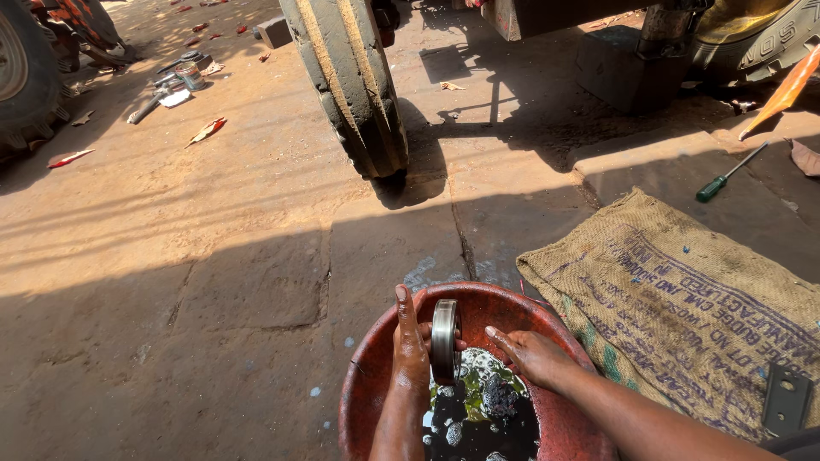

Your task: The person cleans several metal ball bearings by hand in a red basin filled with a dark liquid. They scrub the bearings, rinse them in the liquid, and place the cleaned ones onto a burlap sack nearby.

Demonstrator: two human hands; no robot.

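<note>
A red round basin [369,386] sits on the ground at the bottom centre, holding dark liquid [478,427] with small metal parts in it. My left hand [410,346] holds a steel ring bearing [444,339] upright on its edge above the liquid, thumb raised along its left side. My right hand [534,354] reaches in from the right, fingers spread and wet, touching the bearing's right face near the basin's far rim.
A burlap sack [683,316] lies flat to the right, with a metal bracket [786,399] on its near corner. A green-handled screwdriver [726,175] lies beyond it. A ribbed tractor tyre [350,81] stands ahead. Tools [166,90] are scattered far left.
</note>
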